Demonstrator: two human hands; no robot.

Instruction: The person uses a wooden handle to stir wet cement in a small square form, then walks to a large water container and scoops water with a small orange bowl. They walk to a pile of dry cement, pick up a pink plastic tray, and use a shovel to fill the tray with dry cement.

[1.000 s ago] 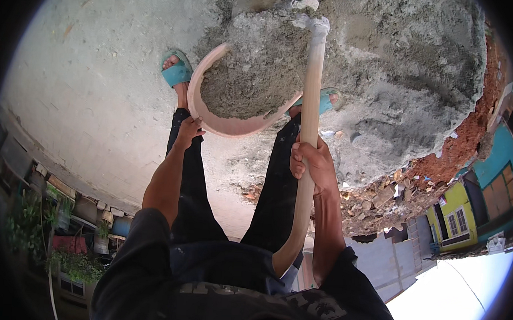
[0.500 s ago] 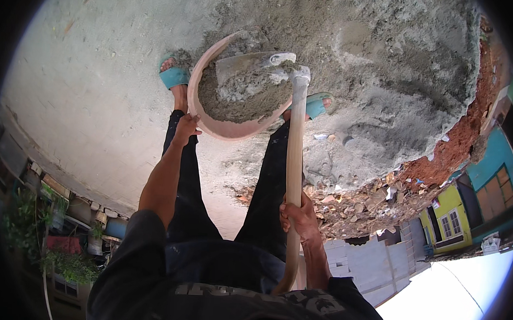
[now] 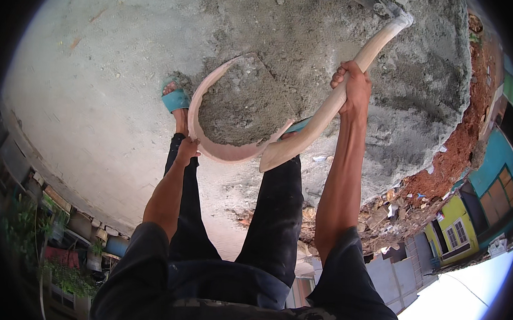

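My left hand (image 3: 187,150) is closed on the near-left rim of a pale pink round tub (image 3: 219,152) standing between my feet. Grey wet mortar (image 3: 242,105) lies in the tub, and its far side blends with the grey heap beyond. My right hand (image 3: 354,87) grips the wooden handle of a hoe (image 3: 321,123) about midway. The handle slants from the tub's right side up to the far right. At that end the metal head is partly cut off by the top edge, over the mortar heap (image 3: 432,65).
My feet in teal sandals (image 3: 176,101) flank the tub. Pale concrete floor (image 3: 99,96) stretches left. Red soil (image 3: 454,148) and rubble (image 3: 380,217) border the heap on the right. Houses (image 3: 451,228) stand beyond, with plants (image 3: 71,272) at lower left.
The hoe has gone from over the tub to the far right above the heap. My right hand has moved forward with it. My left hand stays on the tub's rim.
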